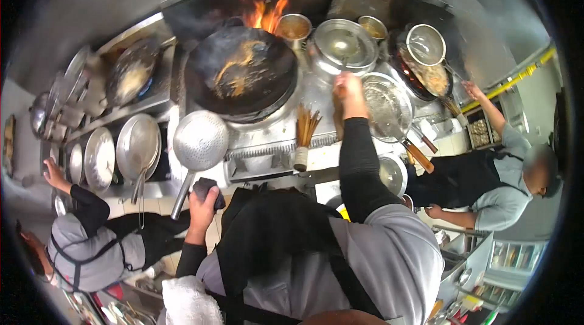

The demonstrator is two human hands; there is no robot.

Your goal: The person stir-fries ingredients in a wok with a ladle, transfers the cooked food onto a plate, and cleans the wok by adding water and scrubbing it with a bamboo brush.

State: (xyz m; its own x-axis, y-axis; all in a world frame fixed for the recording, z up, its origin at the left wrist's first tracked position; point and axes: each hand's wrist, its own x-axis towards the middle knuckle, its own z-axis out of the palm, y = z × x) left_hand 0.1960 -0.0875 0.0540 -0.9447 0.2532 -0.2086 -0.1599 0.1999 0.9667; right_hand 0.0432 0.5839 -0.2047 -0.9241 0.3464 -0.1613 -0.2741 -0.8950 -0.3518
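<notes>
The left grip [202, 206] is closed, bunching a dark cloth [208, 193] just off the front edge of the tabletop [280, 131]. That cloth is looking soft, light and pliable, so a folded, thick pinch is probably suiting it better than a loose corner. The right grip [349, 89] is curling around what is appearing to be a ladle [345, 63], its slim handle running into the pot [344, 42] toward the tabletop's back edge; the hand is hiding most of it. The ladle is likely being stiff and top-heavy when full, perhaps slippery with oil, so the handle's far end is offering the safest hold. Left of the pot, the smoking wok [240, 72] is seeming heavy and hot.
</notes>
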